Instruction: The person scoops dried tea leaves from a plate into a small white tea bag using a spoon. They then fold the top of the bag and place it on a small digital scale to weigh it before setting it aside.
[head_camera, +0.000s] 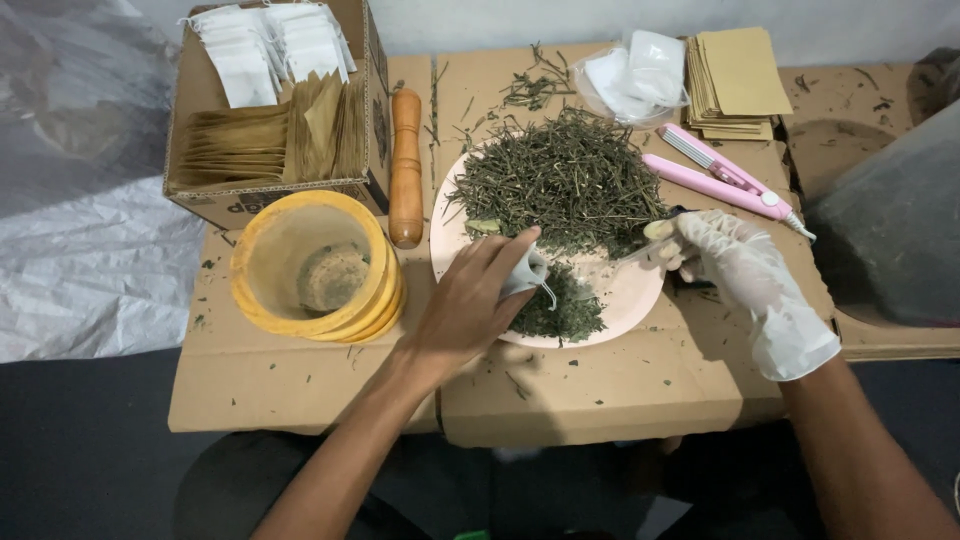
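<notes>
A small white filter bag (527, 272) is pinched open-mouthed in the bare left hand (470, 300) directly over the crushed herb (560, 305) on the pale plate (600, 330), while a spoon-like tool (650, 232) is gripped in the gloved right hand (745, 270) beside it, presumably so spillage is caught.

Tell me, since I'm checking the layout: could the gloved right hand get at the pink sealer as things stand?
Probably yes. The pink sealer lies uncovered just beyond the right hand, with nothing between them; but that hand's fingers already hold a spoon.
</notes>
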